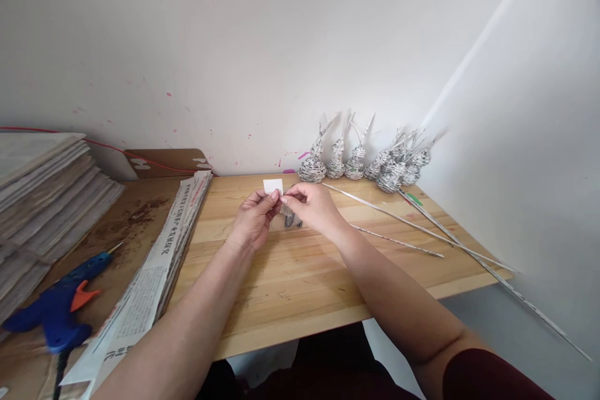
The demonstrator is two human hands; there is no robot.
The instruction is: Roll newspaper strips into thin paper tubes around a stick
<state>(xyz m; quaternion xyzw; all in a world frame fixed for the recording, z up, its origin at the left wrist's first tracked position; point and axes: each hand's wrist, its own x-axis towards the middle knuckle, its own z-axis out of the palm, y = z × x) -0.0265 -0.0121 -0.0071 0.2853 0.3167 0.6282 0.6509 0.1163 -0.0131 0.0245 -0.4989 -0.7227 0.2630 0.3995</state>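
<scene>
Over the middle of the table, my left hand (253,219) is closed, thumb and fingers pinching a small white square of paper (272,185) that stands up above the fingertips. My right hand (316,203) is closed too, its fingertips meeting the left ones at the paper's lower right corner; what they pinch is too small to make out. Just below the fingertips shows a small dark grey looped thing (293,220), partly covered by the hands. Its kind is unclear.
Woven newspaper gourd shapes (312,169) stand along the wall. Long rolled paper sticks (398,209) cross the table's right side, some overhanging the edge. On the left lie newspaper strips (162,250), a blue glue gun (65,300) and a tall paper stack (42,200).
</scene>
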